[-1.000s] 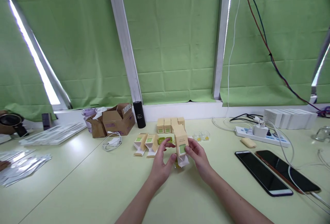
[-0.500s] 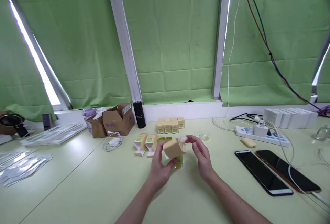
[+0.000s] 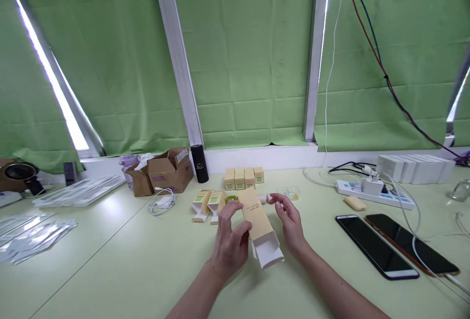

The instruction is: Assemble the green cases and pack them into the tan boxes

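My left hand (image 3: 232,238) grips a small tan carton (image 3: 256,213) by its left side, thumb and fingers around it. The carton tilts with its open end towards me, and white inner flaps (image 3: 268,250) stick out there. Just right of it, my right hand (image 3: 292,223) is raised with fingers apart and bent. Near those fingertips lies a small pinkish-white piece (image 3: 262,199); whether they touch anything is unclear. Behind the carton a green object (image 3: 231,199) shows partly. Two tan cartons with open flaps (image 3: 201,205) lie to the left.
Several closed tan cartons (image 3: 239,179) stand in a row behind. Clear small containers (image 3: 289,192) sit to the right, near a power strip (image 3: 374,194) and two phones (image 3: 376,245). A cardboard box (image 3: 171,172), black cylinder (image 3: 199,163) and white cable (image 3: 161,202) are at left.
My left hand has turned the carton so its open end swings from the far right towards me. The glass jar beneath is now hidden. My right hand stays beside it, almost unmoved.
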Motion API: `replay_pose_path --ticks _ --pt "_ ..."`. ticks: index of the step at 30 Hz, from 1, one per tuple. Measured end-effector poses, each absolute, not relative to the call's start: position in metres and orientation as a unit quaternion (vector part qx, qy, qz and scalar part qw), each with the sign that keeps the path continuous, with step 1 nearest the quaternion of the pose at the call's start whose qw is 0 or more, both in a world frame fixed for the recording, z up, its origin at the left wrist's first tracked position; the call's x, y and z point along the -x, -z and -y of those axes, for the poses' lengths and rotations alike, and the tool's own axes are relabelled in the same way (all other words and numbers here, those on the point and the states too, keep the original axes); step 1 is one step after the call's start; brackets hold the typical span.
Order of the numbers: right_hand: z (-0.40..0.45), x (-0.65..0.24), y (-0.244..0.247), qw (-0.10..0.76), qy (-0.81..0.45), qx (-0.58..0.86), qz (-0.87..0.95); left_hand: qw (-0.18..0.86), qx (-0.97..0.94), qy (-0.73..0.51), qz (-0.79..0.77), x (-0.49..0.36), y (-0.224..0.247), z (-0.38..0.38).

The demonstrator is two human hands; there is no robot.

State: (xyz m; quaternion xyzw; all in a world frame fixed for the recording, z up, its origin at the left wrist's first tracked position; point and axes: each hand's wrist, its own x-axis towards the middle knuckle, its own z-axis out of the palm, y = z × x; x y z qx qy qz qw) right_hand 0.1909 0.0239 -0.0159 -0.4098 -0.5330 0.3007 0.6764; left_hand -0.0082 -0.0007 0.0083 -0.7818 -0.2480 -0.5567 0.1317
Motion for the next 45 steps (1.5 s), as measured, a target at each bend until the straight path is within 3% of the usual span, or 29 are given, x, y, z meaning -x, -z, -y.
replay_pose_path --ticks 6,13,16,27,45 --pt "-0.024 -0.191 0.015 0.672 -0.289 0.41 0.544 -0.043 0.741 0.619 0.257 0.009 -0.011 0.004" --pt "-0.016 -0.188 0.013 0.648 -0.238 0.411 0.596 -0.394 0.569 0.66 0.293 0.011 -0.01 -0.009" --pt "-0.01 -0.184 0.01 0.642 -0.218 0.38 0.629 -0.459 0.526 0.65 0.3 0.011 -0.009 -0.015" --pt "0.004 -0.171 0.005 0.587 -0.207 0.3 0.723 -0.506 0.512 0.603 0.344 0.006 -0.008 -0.016" --pt "-0.001 -0.172 0.002 0.619 -0.342 0.304 0.639 -0.432 0.601 0.6 0.303 0.005 -0.009 -0.004"
